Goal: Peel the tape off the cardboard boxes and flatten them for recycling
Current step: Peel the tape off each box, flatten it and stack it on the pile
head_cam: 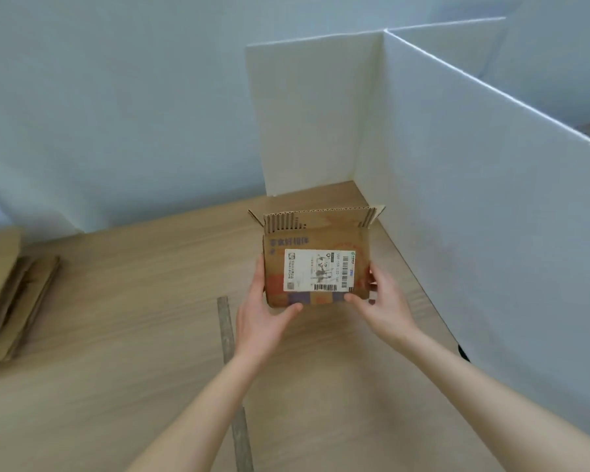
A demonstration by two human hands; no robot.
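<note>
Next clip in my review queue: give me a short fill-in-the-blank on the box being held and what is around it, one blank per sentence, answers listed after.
1. The cardboard box is held by ____ hands, the left hand and the right hand.
2. The white shipping label sits on the box face turned ____ the camera.
3. The box's flaps at its far end are ____.
4. The stack of flattened cardboard lies at the ____ edge of the wooden table.

Missing words: both; toward; open; left

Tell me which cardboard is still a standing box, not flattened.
The labelled box held between both hands; the stack at the left edge lies flat.
</note>
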